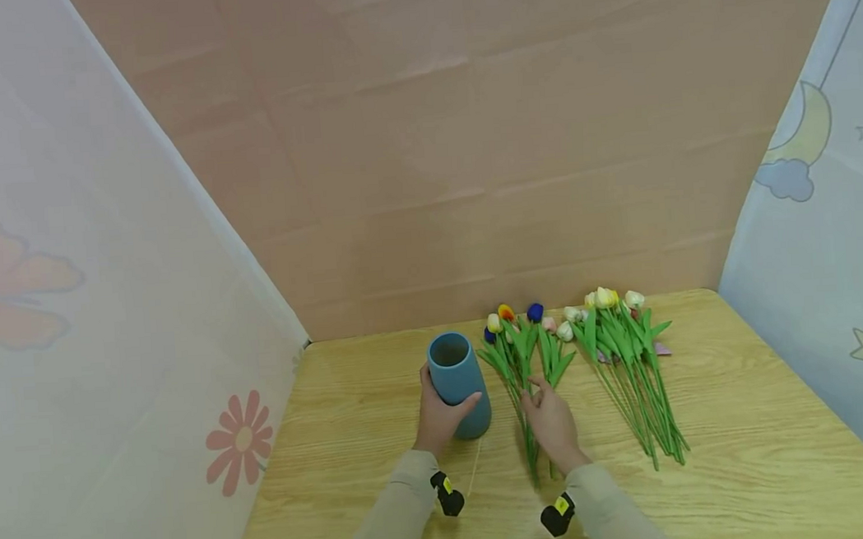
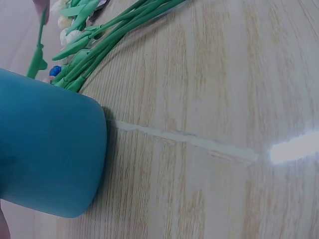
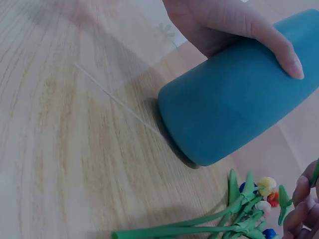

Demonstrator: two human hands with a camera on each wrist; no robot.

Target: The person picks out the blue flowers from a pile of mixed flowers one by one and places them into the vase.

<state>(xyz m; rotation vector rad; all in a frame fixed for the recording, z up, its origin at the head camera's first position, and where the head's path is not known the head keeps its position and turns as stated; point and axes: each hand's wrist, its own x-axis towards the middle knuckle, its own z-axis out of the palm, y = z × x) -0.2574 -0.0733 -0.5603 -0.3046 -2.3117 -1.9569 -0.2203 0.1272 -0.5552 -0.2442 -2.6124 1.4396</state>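
My left hand grips a tall blue vase around its side, thumb across the front; the right wrist view shows that thumb on the vase too. The vase's round mouth faces up. Just right of it, my right hand pinches a green stem of an artificial tulip among a small bunch. In the right wrist view, my right hand's curled fingers show at the lower right edge. Which bloom belongs to the pinched stem cannot be told. Blue, orange, pale yellow and pink tulip heads lie beyond the hand.
A larger bunch of white and yellow tulips lies to the right, stems toward me. Everything is on a wood-grain table. A brown backdrop rises behind, with patterned white cloths at both sides. A pale strip marks the tabletop near the vase.
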